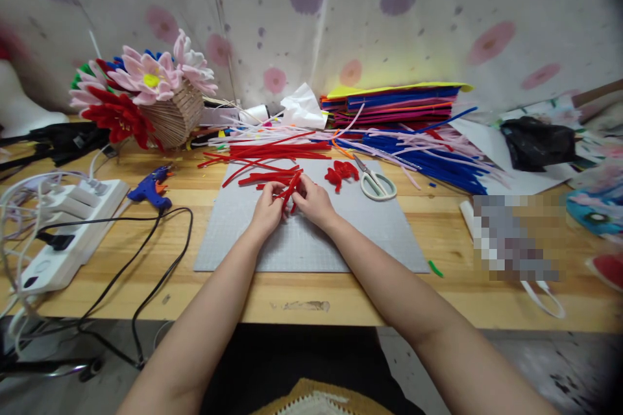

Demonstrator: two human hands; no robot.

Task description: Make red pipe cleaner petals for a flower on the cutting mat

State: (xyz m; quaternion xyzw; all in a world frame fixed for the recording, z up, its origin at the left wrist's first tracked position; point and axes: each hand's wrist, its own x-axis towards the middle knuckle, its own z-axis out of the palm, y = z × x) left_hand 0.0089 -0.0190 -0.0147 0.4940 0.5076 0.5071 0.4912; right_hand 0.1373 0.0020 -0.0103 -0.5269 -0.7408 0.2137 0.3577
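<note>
Both my hands are together over the grey cutting mat, fingers closed on red pipe cleaners. My left hand pinches them from the left, and my right hand grips from the right. The exact bend of the pieces between my fingers is partly hidden. Just right of my right hand lie bent red pipe cleaner shapes. Scissors with pale green handles rest beside these. Behind my hands, straight red pipe cleaners lie in a loose bunch, some reaching onto the mat.
At left are a blue glue gun, a white power strip and trailing black cables. A basket of fuzzy flowers stands behind. Blue pipe cleaners and stacked coloured bundles lie at the back. A blurred-out object is on the right.
</note>
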